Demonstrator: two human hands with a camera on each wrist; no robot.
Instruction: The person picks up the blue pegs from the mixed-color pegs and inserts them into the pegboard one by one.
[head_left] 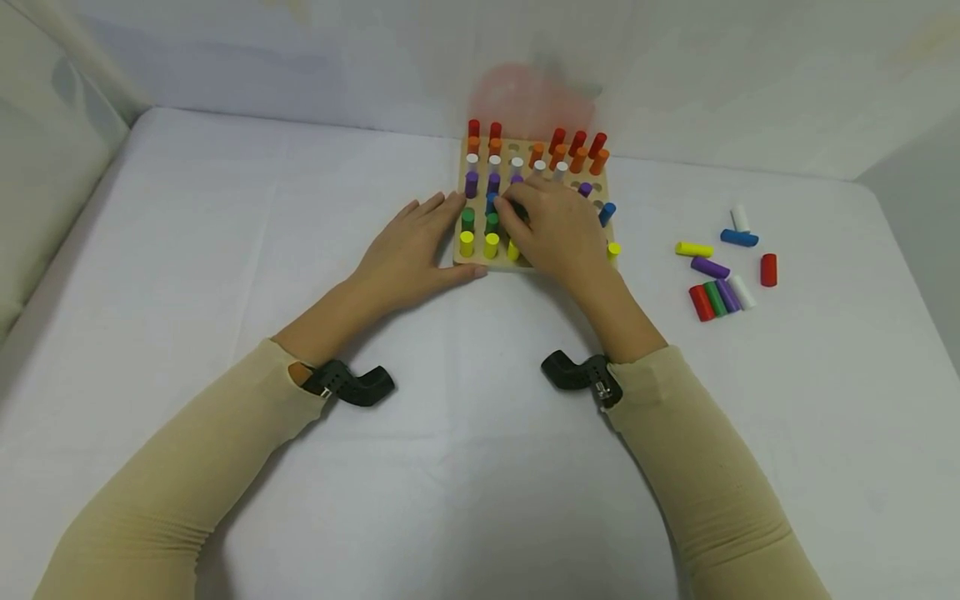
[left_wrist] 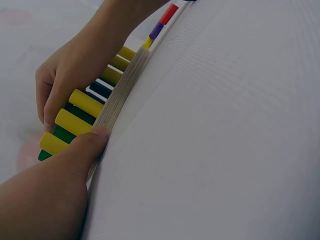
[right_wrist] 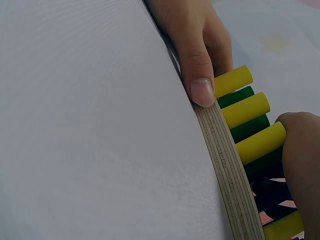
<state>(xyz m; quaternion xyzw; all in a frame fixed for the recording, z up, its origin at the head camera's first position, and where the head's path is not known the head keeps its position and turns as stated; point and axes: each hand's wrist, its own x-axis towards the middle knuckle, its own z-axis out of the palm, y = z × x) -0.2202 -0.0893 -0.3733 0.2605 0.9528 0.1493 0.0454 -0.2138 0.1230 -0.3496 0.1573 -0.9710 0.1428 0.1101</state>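
A wooden pegboard (head_left: 459,255) stands at the table's far side, with rows of red, orange, white, purple, blue, green and yellow pegs upright in it. My left hand (head_left: 408,254) rests at its left front corner, fingers straight against the left side. The left thumb (left_wrist: 95,140) presses the front edge, beside the yellow pegs (right_wrist: 252,112). Over the middle of the board, my right hand (head_left: 562,225) has its fingers curled down, thumb and index fingertips at a blue peg (head_left: 491,204) in the second column. The palm hides several holes and pegs.
To the right of the board, loose pegs lie on the white tabletop, among them a yellow peg (head_left: 694,249), a blue peg (head_left: 739,238) and a red peg (head_left: 768,270). A pale curtain (head_left: 300,67) hangs behind the table. Black camera mounts (head_left: 363,387) stick out from both wrists.
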